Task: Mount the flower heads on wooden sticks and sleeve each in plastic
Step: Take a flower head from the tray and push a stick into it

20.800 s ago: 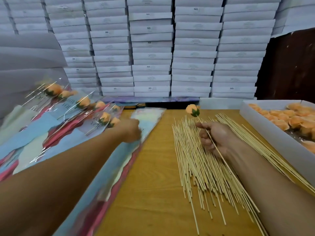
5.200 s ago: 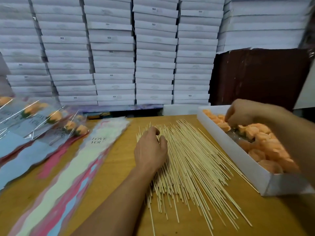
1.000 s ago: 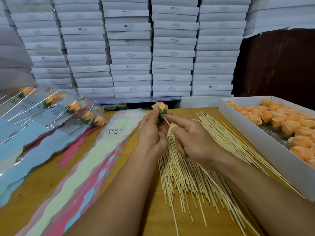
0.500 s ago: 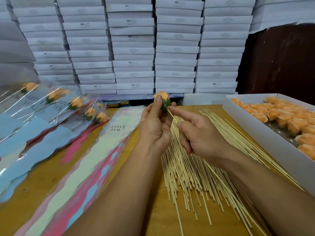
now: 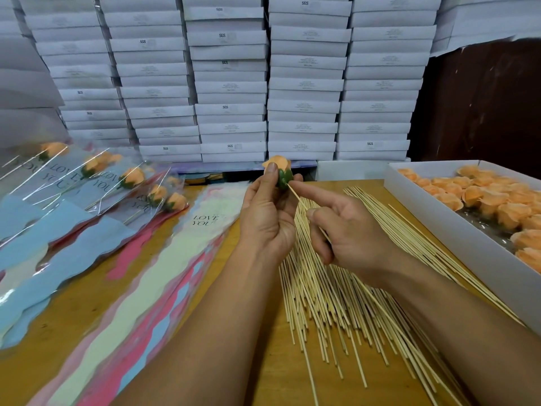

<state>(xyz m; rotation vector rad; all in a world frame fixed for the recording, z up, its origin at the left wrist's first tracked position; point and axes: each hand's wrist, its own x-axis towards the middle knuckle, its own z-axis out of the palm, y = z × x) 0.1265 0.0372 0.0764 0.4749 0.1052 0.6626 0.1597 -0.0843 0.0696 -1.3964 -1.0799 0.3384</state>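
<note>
My left hand [image 5: 268, 218] pinches an orange flower head [image 5: 279, 165] with a green base, held up above the table. My right hand [image 5: 348, 235] grips a thin wooden stick [image 5: 298, 197], its index finger stretched along it, and the stick's tip sits in the green base. Under both hands lies a spread pile of wooden sticks [image 5: 330, 294]. A stack of empty plastic sleeves [image 5: 164, 276] printed "LOVE YOU" lies to the left of my left arm. Several finished sleeved flowers [image 5: 131, 178] lie at far left.
A white box [image 5: 474, 247] holding several loose orange flower heads [image 5: 480, 197] stands at the right on the wooden table [image 5: 263, 376]. Stacks of flat white cartons [image 5: 304, 83] form a wall behind the table. A dark brown panel [image 5: 483, 104] stands at back right.
Both hands have lifted slightly with the flower head and stick together; the stick stays seated in the green base. Nothing else on the table has moved.
</note>
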